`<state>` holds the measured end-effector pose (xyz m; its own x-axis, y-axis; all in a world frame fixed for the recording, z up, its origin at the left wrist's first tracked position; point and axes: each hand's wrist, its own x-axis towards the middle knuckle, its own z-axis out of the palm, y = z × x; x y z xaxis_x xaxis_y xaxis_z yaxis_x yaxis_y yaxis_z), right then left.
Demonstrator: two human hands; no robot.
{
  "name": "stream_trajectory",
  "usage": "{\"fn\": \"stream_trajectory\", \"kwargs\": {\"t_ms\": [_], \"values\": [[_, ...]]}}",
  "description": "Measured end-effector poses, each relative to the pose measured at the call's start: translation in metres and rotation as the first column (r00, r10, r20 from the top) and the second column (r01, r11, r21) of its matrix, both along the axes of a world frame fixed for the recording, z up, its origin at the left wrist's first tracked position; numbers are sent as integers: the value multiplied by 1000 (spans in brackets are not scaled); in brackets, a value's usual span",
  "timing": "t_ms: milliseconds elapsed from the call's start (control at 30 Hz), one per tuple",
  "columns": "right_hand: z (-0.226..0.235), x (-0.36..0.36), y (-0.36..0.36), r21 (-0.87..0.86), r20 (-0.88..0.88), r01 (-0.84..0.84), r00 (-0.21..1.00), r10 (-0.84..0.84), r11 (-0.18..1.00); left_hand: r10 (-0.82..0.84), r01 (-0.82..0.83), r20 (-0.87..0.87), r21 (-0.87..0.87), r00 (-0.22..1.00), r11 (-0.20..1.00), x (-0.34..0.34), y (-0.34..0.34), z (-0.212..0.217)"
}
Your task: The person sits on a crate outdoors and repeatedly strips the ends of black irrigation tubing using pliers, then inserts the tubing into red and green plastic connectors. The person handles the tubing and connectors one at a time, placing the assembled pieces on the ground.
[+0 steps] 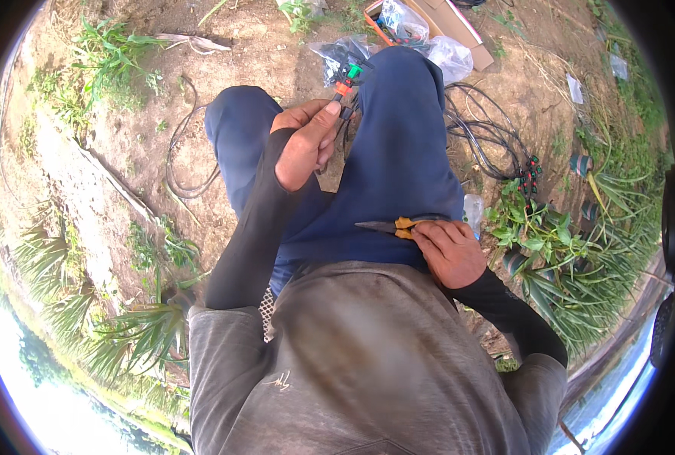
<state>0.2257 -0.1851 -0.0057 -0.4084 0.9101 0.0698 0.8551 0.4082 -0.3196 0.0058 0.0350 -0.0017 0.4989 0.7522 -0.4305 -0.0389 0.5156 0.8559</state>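
My left hand [308,142] is raised between my knees, its thumb and fingers pinched on a small drip-irrigation fitting [342,89] with green, orange and black parts. Black tubing seems to run down from the fitting; its far end is hard to make out. Across my lap lies a hand tool with a pointed dark tip and yellow handles, which looks like pliers [402,227]. My right hand [451,252] rests on my right thigh with its fingers closed over the handles. The palm side of that grip is hidden.
Ahead on the dirt stand an open cardboard box [458,32] with clear plastic bags [449,59]. Coiled black tubing [480,136] lies right of my knee, ending near a cluster of red, green and black fittings [530,176]. Leafy plants [538,231] grow close on the right.
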Motion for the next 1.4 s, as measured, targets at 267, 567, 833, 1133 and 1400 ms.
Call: {"fn": "stream_trajectory", "kwargs": {"t_ms": [267, 567, 833, 1133, 1400], "values": [[15, -10, 13, -119, 73, 85, 994, -77, 989, -32, 32, 60, 1, 998, 999, -11, -1, -1], [42, 32, 24, -681, -412, -93, 868, -276, 726, -80, 82, 88, -16, 993, 997, -30, -5, -7], [47, 11, 31, -604, -761, -479, 107, -640, 638, -90, 95, 204, -14, 975, 995, -14, -12, 4], [23, -32, 81, -444, -847, -458, -67, -528, 770, -18, 85, 429, -139, 903, 987, -11, -25, 41], [30, -42, 83, -571, -796, -356, 20, -605, 740, -83, 111, 279, -85, 957, 990, -1, -31, 43]]}}
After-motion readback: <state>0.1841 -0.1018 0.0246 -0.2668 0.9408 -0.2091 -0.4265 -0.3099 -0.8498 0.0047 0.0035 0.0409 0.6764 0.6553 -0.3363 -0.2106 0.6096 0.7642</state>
